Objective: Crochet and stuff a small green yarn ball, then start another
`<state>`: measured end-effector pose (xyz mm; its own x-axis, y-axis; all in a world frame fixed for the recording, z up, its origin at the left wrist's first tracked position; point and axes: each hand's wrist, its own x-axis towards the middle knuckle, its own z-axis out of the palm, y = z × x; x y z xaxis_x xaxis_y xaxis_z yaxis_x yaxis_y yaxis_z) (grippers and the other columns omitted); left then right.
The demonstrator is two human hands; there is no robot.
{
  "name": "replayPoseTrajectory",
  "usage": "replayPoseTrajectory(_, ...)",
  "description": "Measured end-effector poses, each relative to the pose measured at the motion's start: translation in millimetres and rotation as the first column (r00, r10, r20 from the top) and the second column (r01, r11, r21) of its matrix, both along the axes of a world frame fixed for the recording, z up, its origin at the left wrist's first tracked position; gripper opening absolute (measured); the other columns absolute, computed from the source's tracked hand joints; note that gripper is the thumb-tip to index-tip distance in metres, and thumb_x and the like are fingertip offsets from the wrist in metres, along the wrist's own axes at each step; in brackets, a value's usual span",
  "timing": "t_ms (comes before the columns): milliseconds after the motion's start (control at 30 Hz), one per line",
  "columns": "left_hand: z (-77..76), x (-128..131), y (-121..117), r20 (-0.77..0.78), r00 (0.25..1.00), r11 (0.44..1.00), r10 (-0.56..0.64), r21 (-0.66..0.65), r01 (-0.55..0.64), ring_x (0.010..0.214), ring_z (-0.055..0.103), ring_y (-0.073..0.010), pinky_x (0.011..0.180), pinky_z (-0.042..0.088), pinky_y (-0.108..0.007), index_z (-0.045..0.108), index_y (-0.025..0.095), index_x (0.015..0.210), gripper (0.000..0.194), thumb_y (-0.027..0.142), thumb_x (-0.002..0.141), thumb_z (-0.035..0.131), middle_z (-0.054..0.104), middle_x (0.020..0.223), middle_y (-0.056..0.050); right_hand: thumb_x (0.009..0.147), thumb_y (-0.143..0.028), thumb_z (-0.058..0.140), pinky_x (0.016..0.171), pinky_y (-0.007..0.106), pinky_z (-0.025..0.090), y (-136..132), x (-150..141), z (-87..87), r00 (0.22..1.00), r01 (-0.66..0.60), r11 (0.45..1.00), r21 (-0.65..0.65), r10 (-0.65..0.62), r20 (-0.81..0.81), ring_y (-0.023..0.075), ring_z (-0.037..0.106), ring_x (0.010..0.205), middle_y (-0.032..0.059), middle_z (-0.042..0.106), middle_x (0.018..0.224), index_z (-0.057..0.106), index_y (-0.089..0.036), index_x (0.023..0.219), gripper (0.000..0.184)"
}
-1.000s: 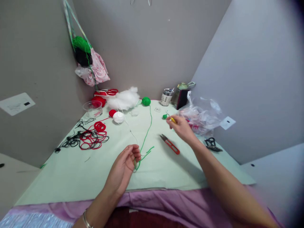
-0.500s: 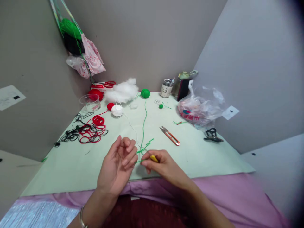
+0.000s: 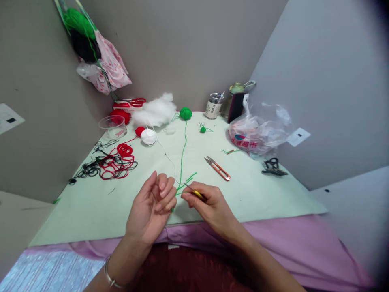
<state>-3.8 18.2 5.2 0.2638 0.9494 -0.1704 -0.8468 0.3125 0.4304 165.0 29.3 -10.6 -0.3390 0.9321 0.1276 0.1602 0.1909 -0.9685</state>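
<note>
My left hand (image 3: 153,202) is turned palm up over the front of the table, its fingers curled in. Green yarn (image 3: 181,188) runs to the edge of those fingers; how it lies behind them is hidden. A crochet hook with a yellow grip (image 3: 199,195) is in my right hand (image 3: 209,202), its thin tip pointing up and left. The thumb and index finger also pinch a green strand stretched between both hands. A white strand (image 3: 174,164) reaches the same spot. Orange-handled thread snips (image 3: 218,168) lie beyond my right hand.
Behind stand a green yarn ball (image 3: 185,114), a white yarn ball (image 3: 148,137), stuffing (image 3: 156,110) and a pen can (image 3: 213,107). Tangled red and black cord (image 3: 117,166) lies left. A plastic bag (image 3: 258,132) and black clips (image 3: 273,167) are on the right.
My right hand has moved slightly up and turned, so the hook's tip now shows pointing up-left. The left hand has barely moved; the whole view has shifted a little.
</note>
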Motion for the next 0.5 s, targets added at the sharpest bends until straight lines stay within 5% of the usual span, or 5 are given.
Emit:
replayPoseTrajectory(133, -11.7, -3.7, -2.5, -0.352, 0.933, 0.973, 0.077, 0.231, 0.006, 0.052, 0.033, -0.0080, 0.049, 0.032, -0.021, 0.066, 0.016, 0.069, 0.043, 0.039, 0.104, 0.056, 0.046, 0.068, 0.002, 0.090, -0.034, 0.067, 0.056, 0.026, 0.030, 2.0, 7.6, 5.3, 0.993, 0.101, 0.995, -0.023, -0.102, -0.052, 0.0102, 0.040, 0.058, -0.0042, 0.051, 0.060, 0.066, -0.019, 0.071, 0.025)
replayPoseTrajectory(267, -27.9, -4.2, -5.3, -0.769, 0.502, 0.854, 0.395, 0.509, 0.107, 0.069, 0.053, -0.0127, 0.064, 0.041, -0.024, 0.083, 0.020, 0.079, 0.034, 0.040, 0.100, 0.065, 0.060, 0.078, -0.004, 0.092, -0.032, 0.067, 0.057, 0.026, 0.033, -3.2, 10.2, 6.6, 0.974, 0.202, 0.979, 0.012, -0.199, -0.111, 0.0105, 0.044, 0.059, -0.0036, 0.052, 0.061, 0.064, -0.019, 0.068, 0.028)
replayPoseTrajectory(333, -35.1, -0.5, -6.7, -0.783, 0.409, 0.826, 0.468, 0.552, 0.111, 0.076, 0.058, -0.0146, 0.071, 0.044, -0.025, 0.087, 0.023, 0.097, 0.023, 0.037, 0.098, 0.069, 0.066, 0.082, -0.005, 0.093, -0.030, 0.066, 0.058, 0.026, 0.033, -8.5, 7.1, 5.5, 0.979, 0.177, 0.981, 0.074, -0.169, -0.110, 0.0101, 0.044, 0.060, -0.0034, 0.052, 0.064, 0.066, -0.019, 0.069, 0.026)
replayPoseTrajectory(400, -39.4, 4.8, -7.7, -0.761, 0.489, 0.867, 0.425, 0.498, 0.023, 0.074, 0.057, -0.0127, 0.071, 0.046, -0.023, 0.086, 0.025, 0.108, 0.024, 0.040, 0.096, 0.072, 0.070, 0.089, -0.005, 0.094, -0.027, 0.065, 0.059, 0.026, 0.033, -13.1, 3.0, 3.1, 0.991, 0.104, 0.988, 0.115, -0.094, -0.092, 0.0096, 0.042, 0.060, -0.0036, 0.053, 0.065, 0.068, -0.019, 0.073, 0.023)
replayPoseTrajectory(500, -38.4, 11.1, -8.0, -0.598, 0.765, 0.968, 0.238, 0.212, -0.136, 0.059, 0.043, -0.0055, 0.056, 0.040, -0.017, 0.086, 0.024, 0.103, 0.027, 0.045, 0.088, 0.081, 0.069, 0.086, -0.002, 0.095, -0.027, 0.065, 0.059, 0.025, 0.033, -15.1, -0.7, -3.8, 0.994, 0.007, 0.999, 0.044, -0.002, -0.110, 0.0094, 0.041, 0.060, -0.0039, 0.051, 0.063, 0.068, -0.019, 0.072, 0.025)
